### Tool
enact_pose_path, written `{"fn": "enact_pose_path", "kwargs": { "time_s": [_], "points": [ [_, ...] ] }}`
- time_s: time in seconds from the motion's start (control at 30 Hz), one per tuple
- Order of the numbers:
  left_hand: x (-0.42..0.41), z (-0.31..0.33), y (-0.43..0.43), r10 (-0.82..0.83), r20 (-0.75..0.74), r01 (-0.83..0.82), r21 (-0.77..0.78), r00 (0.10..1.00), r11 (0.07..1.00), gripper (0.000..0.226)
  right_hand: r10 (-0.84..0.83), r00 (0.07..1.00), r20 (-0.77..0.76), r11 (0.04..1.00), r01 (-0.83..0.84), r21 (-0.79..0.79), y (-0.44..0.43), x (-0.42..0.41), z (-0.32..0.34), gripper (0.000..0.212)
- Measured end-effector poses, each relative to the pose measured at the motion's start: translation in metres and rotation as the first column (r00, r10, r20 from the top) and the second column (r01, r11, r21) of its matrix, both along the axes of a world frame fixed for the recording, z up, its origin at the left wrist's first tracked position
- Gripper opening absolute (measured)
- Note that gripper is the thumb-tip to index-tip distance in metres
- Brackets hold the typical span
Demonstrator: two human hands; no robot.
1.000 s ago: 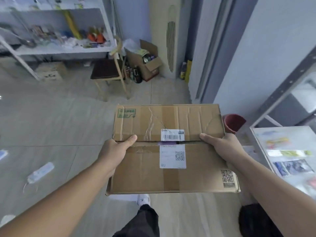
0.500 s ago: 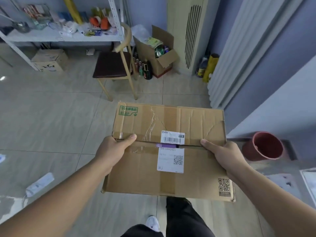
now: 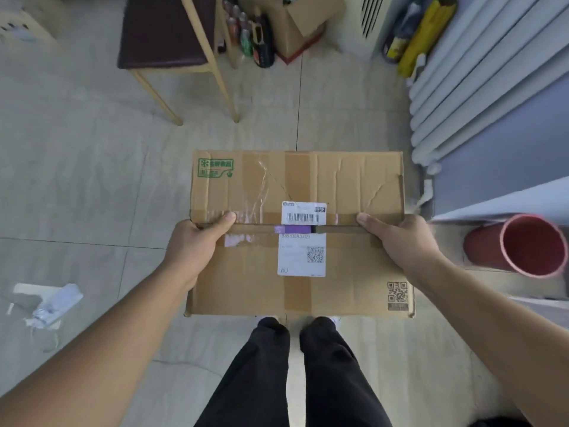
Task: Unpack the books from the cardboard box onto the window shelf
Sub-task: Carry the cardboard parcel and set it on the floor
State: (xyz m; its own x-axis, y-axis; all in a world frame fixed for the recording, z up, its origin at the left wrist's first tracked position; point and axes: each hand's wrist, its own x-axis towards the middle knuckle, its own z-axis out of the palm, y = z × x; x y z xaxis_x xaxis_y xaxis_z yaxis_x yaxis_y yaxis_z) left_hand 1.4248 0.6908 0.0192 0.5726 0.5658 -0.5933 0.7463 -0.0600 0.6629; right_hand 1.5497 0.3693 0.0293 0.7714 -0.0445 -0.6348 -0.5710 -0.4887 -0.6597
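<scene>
A flat brown cardboard box [image 3: 354, 186] is held level in front of me, above the tiled floor and my legs. Its two top flaps are closed, with a thin gap along the middle seam where something purple shows. A white shipping label with a barcode and QR code crosses the seam. My left hand [image 3: 194, 241] grips the box's left side, thumb on top at the seam. On the box's right side my right hand [image 3: 400, 241] grips the same way. The books are hidden inside. The window shelf is not in view.
A red bucket [image 3: 520, 245] stands on the floor to the right, beside a white radiator [image 3: 480, 84]. Ahead are a wooden chair [image 3: 166, 32], bottles [image 3: 255, 41] and an open carton [image 3: 295, 26]. A white power strip [image 3: 52, 303] lies on the floor at left.
My view has tilted down and turned; the shelves at the back have left the frame and my legs show below. The box stays in both hands, and the red bucket appears closer at right.
</scene>
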Motion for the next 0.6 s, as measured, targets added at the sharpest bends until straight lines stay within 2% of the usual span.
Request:
{"fn": "enact_pose_path", "kwargs": {
  "time_s": [0.1,0.23,0.43,0.6],
  "points": [
    [0.021,-0.049,0.010,-0.001,-0.016,0.001,0.006,1.000,1.000,0.034,0.004,1.000,-0.026,0.999,-0.005,-0.053,0.009,0.016,-0.048,0.041],
    [0.040,-0.116,0.017,-0.001,-0.040,0.001,0.006,0.999,1.000,0.048,0.032,0.999,-0.020,0.989,-0.035,-0.142,0.013,0.034,-0.113,0.045],
    [0.050,-0.214,0.005,0.003,-0.090,-0.002,0.014,0.996,1.000,0.043,0.052,0.998,-0.042,0.969,-0.061,-0.241,0.009,0.048,-0.209,0.046],
    [0.047,-0.252,-0.001,-0.076,-0.142,0.088,0.079,0.987,0.993,0.074,0.022,1.000,-0.010,0.967,-0.024,-0.255,-0.006,0.043,-0.259,0.049]
  ]
}}
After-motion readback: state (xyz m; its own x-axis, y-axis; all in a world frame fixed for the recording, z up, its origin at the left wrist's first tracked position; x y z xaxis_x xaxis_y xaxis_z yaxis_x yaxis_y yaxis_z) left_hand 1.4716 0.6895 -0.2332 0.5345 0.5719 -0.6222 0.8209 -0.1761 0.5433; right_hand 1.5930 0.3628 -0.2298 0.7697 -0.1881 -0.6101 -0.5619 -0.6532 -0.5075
